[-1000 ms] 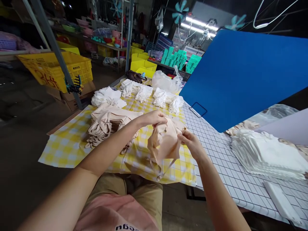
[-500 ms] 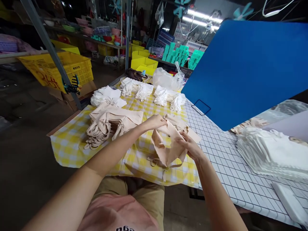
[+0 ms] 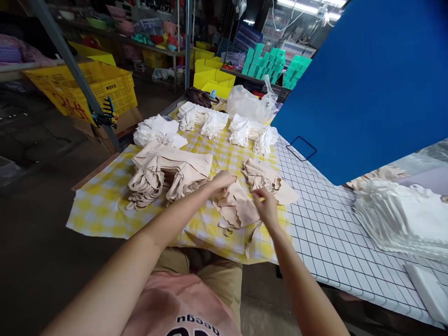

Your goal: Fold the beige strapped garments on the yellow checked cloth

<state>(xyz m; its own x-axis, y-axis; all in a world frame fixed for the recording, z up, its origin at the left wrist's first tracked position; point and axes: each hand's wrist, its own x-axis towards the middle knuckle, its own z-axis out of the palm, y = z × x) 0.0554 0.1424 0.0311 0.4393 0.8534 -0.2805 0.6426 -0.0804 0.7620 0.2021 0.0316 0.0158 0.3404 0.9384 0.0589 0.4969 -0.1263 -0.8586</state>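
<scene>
A beige garment piece with thin straps (image 3: 241,205) lies spread on the yellow-checked tablecloth in front of me. My left hand (image 3: 224,181) pinches its upper left corner. At its right side, just over the edge, my right hand (image 3: 266,205) has curled fingers; whether they grip any cloth is hidden. One strap dangles below the right hand toward the table's front edge. Behind the right hand rests a small heap of beige garments (image 3: 261,173). To the left of my left hand sits a thick stack of beige strapped garments (image 3: 175,163), partly covered by my forearm.
White garment bundles (image 3: 206,119) and a crumpled white pile (image 3: 159,130) lie farther back, before a plastic bag (image 3: 250,102). A big blue board (image 3: 371,93) slants over the right-hand table, where white garments (image 3: 402,217) are stacked. A metal post (image 3: 75,65) and yellow crate (image 3: 105,88) stand left.
The beige garment, held up between both hands before, now lies flatter on the cloth. My right hand has moved slightly left and off its middle, uncovering the small heap behind.
</scene>
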